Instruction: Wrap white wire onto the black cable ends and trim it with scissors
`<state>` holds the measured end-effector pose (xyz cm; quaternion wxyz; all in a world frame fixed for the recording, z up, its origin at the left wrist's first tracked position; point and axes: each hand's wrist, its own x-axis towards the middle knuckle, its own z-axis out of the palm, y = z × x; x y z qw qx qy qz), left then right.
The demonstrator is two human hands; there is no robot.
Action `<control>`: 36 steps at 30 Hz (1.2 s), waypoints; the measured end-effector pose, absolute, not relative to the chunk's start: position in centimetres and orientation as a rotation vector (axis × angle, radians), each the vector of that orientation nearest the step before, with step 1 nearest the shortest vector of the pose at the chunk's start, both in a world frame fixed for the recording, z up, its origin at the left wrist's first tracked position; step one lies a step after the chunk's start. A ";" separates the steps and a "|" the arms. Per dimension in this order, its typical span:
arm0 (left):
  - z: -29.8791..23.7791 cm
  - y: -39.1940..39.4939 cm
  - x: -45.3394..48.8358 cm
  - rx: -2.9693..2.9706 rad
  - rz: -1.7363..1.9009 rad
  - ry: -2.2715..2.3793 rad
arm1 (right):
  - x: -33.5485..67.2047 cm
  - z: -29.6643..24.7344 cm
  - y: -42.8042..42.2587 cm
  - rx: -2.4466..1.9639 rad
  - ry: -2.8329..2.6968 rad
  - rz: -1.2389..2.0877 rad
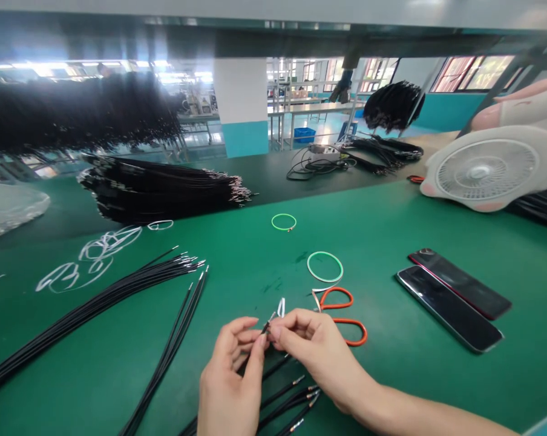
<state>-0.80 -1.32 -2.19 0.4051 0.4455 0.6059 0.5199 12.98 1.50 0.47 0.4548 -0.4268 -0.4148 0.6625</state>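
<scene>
My left hand [232, 376] and my right hand [313, 350] meet low in the middle of the green mat [255, 266], their fingertips pinching a thin black wire with a small metal terminal [267, 327] at its tip. Just beyond the fingers stands a small white wire loop [281, 307]. Under my hands lies a group of black wires with crimped metal ends [296, 401]. Two bundles of black wires [96, 309] [173, 339] lie to the left. Orange wire loops [336, 298] [353, 331] sit close to my right hand, with a pale green-edged loop [325, 267] beyond them.
Two phones [449, 309] [459, 282] lie face-up at the right. A white fan [491, 169] stands at the far right. A large pile of black wires [160, 189] lies at the back, white wires [89, 260] lie left, and a green loop [283, 222] lies mid-mat.
</scene>
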 end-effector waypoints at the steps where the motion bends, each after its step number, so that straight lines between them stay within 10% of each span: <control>1: -2.3 -1.4 -0.9 1.139 1.301 1.543 | 13.0 0.5 1.5 -1.044 -1.020 1.636; 36: -2.0 -2.2 -0.4 1.265 1.336 1.702 | 13.1 0.8 0.9 -1.024 -1.091 1.572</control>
